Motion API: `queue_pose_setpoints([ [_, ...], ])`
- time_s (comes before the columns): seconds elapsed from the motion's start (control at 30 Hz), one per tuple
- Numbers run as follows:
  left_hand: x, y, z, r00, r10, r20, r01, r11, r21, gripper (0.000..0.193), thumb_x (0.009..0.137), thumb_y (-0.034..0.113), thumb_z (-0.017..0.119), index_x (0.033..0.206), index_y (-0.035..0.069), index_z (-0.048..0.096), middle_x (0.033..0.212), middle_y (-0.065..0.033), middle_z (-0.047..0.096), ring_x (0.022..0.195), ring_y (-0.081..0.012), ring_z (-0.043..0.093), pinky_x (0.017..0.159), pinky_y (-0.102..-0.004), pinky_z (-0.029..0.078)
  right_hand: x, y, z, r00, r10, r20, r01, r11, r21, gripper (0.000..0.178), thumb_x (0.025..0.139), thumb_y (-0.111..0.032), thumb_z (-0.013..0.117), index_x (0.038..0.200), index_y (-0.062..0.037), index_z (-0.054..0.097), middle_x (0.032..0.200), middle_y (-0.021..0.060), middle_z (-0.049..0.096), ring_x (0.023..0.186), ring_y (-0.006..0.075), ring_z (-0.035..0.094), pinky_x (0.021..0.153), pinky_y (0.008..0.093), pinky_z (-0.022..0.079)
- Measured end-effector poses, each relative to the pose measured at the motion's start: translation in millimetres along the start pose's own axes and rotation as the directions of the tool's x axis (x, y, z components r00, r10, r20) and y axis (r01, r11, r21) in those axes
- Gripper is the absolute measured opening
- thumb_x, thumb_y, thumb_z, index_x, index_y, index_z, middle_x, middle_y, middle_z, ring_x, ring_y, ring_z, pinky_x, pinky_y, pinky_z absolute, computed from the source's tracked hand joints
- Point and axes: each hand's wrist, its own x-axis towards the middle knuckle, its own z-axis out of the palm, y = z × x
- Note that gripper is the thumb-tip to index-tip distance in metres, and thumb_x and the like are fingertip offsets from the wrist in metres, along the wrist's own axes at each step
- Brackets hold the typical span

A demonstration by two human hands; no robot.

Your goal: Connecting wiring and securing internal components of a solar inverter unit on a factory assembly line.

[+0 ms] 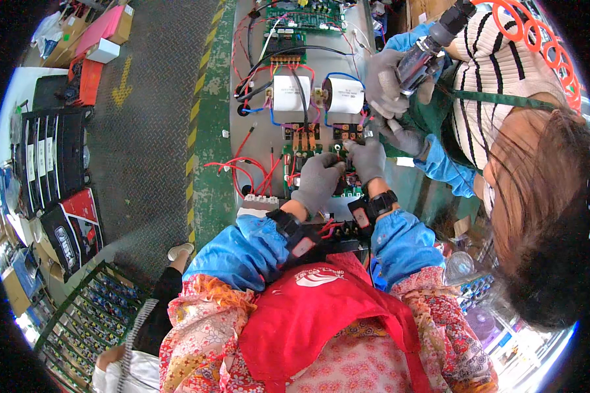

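Note:
My left hand [319, 181], in a grey glove, is bent over a green circuit board [290, 164] on the metal panel [252, 137]. Its fingers are curled with the tips together; anything between them is hidden. Beside it, my right hand [368, 161], also gloved, reaches down onto the same board with closed fingers. Whatever those fingers pinch is too small to make out. Just beyond my hands are copper terminals [303, 139] and two white cylindrical capacitors [291, 95] [345, 96]. Loose red wires [246, 171] stick up left of my left hand.
On the right a co-worker in grey gloves holds a power screwdriver [418, 64] with a coiled orange hose [537, 39], close to my right hand. More circuit boards [305, 16] lie at the panel's far end. A yellow-black striped line [193, 131] marks the floor at left, near black boxes [52, 157].

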Motion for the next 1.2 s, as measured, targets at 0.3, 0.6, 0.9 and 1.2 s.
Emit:
queue_pose_setpoints([
  [0.3,2.2,-0.2,2.2,1.000,-0.011,-0.021,0.012,1.000,0.019,0.027,0.087,0.013,0.064,0.104,-0.007,0.062,0.090,-0.0117,0.069,0.077,-0.0147,0.062,0.070,-0.0301,0.050,2.3,2.1,1.1,1.000,0.028,-0.008,-0.028,1.000,-0.009,0.044,0.070,-0.036,0.070,0.092,0.0024,0.067,0.091,0.0275,0.066,0.089,0.0416,0.064,0.080,0.0463,0.050],
  [0.6,9.0,-17.2,5.6,0.999,-0.041,0.007,0.041,0.993,-0.115,0.024,0.088,0.010,0.061,0.107,-0.006,0.062,0.091,-0.0082,0.068,0.076,-0.0127,0.062,0.067,-0.0277,0.050,-8.5,-21.4,3.0,0.993,-0.089,-0.073,0.074,0.979,-0.189,0.038,0.076,-0.033,0.061,0.087,0.0033,0.067,0.089,0.0293,0.064,0.087,0.0436,0.063,0.079,0.0483,0.050],
  [0.9,7.7,-15.8,5.4,1.000,-0.025,0.010,0.026,0.990,-0.136,0.024,0.088,0.011,0.061,0.107,-0.004,0.062,0.090,-0.0067,0.067,0.075,-0.0120,0.061,0.066,-0.0275,0.050,-8.9,-23.6,1.9,0.997,-0.062,-0.051,0.050,0.974,-0.219,0.037,0.075,-0.032,0.061,0.090,0.0021,0.067,0.088,0.0284,0.064,0.087,0.0433,0.063,0.079,0.0483,0.050],
  [1.2,6.1,-11.3,3.6,1.000,-0.008,-0.020,0.008,0.999,-0.037,0.024,0.086,0.014,0.064,0.103,-0.004,0.064,0.085,-0.0080,0.067,0.072,-0.0128,0.061,0.065,-0.0283,0.050,-13.2,-25.5,2.0,0.995,-0.083,-0.049,0.067,0.961,-0.269,0.042,0.079,-0.031,0.055,0.095,0.0058,0.065,0.095,0.0279,0.064,0.093,0.0426,0.062,0.087,0.0476,0.047],
])
